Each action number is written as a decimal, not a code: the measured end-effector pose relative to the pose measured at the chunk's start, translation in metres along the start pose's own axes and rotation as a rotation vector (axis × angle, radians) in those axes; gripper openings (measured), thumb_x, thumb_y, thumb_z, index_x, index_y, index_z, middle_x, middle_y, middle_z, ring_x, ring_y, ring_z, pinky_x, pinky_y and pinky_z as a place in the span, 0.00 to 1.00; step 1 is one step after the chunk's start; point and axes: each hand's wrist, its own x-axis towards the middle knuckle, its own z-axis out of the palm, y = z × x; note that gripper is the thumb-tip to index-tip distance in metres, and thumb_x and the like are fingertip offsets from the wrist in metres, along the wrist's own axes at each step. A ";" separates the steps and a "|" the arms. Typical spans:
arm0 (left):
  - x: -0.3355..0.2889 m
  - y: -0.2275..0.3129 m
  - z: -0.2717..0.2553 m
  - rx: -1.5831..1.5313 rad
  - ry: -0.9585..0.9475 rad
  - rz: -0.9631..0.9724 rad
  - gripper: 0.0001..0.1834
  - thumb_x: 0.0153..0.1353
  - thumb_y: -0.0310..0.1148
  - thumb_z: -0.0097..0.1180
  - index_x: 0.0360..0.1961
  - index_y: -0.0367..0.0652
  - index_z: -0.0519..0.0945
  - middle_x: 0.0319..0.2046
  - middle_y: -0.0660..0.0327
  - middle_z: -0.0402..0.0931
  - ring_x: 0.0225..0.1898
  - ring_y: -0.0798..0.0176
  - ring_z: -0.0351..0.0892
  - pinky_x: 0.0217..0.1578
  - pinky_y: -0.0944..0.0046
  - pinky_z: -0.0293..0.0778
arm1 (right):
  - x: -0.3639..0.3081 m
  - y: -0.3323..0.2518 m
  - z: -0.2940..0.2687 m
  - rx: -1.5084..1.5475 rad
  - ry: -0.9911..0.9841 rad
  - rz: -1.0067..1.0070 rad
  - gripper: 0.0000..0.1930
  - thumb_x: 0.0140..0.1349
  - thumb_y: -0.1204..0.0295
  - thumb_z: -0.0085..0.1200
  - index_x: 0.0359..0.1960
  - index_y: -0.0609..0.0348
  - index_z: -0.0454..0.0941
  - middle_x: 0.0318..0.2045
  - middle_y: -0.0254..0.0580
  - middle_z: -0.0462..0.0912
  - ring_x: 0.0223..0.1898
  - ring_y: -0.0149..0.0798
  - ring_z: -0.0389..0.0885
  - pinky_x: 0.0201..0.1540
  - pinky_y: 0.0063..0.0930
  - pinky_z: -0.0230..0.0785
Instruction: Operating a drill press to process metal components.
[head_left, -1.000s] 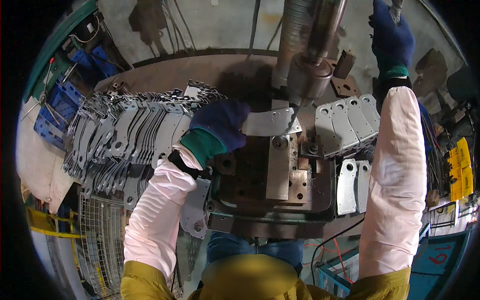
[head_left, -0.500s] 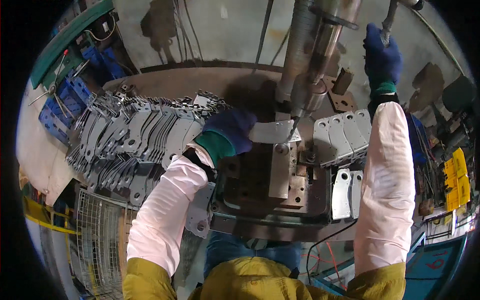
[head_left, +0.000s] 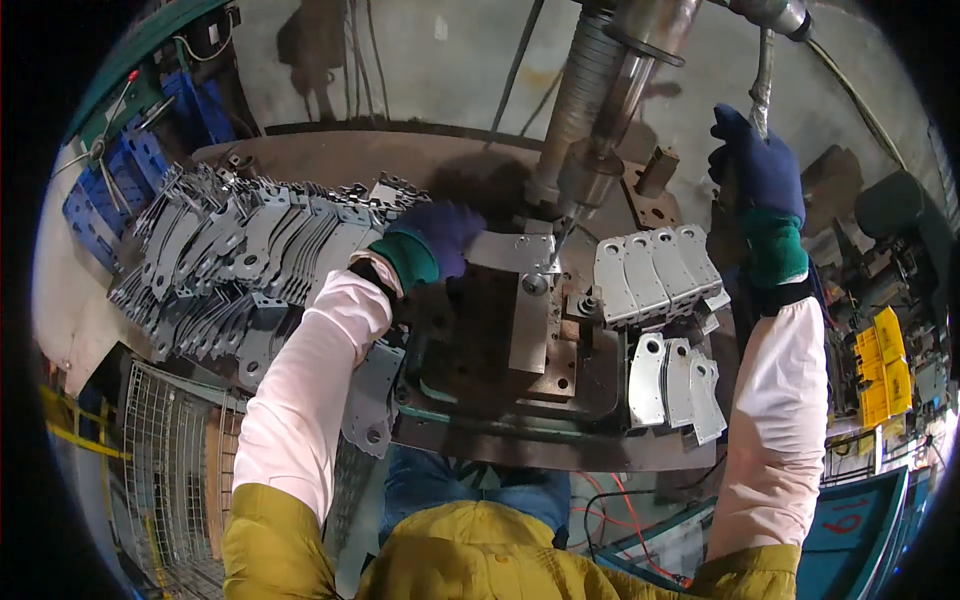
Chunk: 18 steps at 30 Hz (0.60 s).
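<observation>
My left hand (head_left: 440, 240), in a dark blue glove with a green cuff, is closed on the left end of a flat grey metal plate (head_left: 505, 251). The plate's right end lies over a metal block fixture (head_left: 530, 330), under the drill press spindle (head_left: 590, 175). A thin drill bit (head_left: 562, 236) points down at this end; whether it touches is unclear. Up on the right, my gloved right hand (head_left: 765, 170) is around the lower end of the drill press lever (head_left: 763, 85), its fingers loosely curled and partly hidden.
Many similar metal plates (head_left: 270, 240) are piled on the table's left. More plates stand in a row (head_left: 655, 270) right of the fixture, with several (head_left: 675, 385) nearer me. A wire basket (head_left: 170, 460) is at lower left, yellow bins (head_left: 882, 370) at far right.
My right hand and the lever have come lower. The view has shifted slightly, and the left hand still holds the plate under the bit.
</observation>
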 end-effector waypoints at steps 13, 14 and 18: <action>0.002 -0.007 -0.003 -0.038 -0.006 0.037 0.24 0.45 0.33 0.63 0.47 0.48 0.79 0.46 0.53 0.79 0.50 0.44 0.78 0.52 0.47 0.76 | 0.011 0.009 0.015 -0.131 0.109 -0.047 0.28 0.60 0.44 0.62 0.36 0.63 0.83 0.26 0.38 0.84 0.25 0.29 0.78 0.30 0.28 0.69; 0.003 -0.008 -0.002 -0.041 0.019 0.057 0.23 0.46 0.32 0.62 0.47 0.48 0.79 0.45 0.52 0.79 0.48 0.43 0.78 0.51 0.46 0.76 | 0.012 0.009 0.019 -0.122 0.131 -0.064 0.28 0.60 0.44 0.61 0.36 0.63 0.83 0.26 0.40 0.84 0.26 0.31 0.79 0.32 0.29 0.70; 0.007 -0.013 0.002 0.022 0.032 0.078 0.23 0.46 0.32 0.61 0.47 0.47 0.79 0.43 0.51 0.79 0.47 0.42 0.78 0.51 0.46 0.75 | 0.027 0.017 0.030 -0.239 0.261 -0.144 0.30 0.59 0.41 0.57 0.39 0.61 0.83 0.30 0.48 0.85 0.33 0.44 0.83 0.41 0.36 0.73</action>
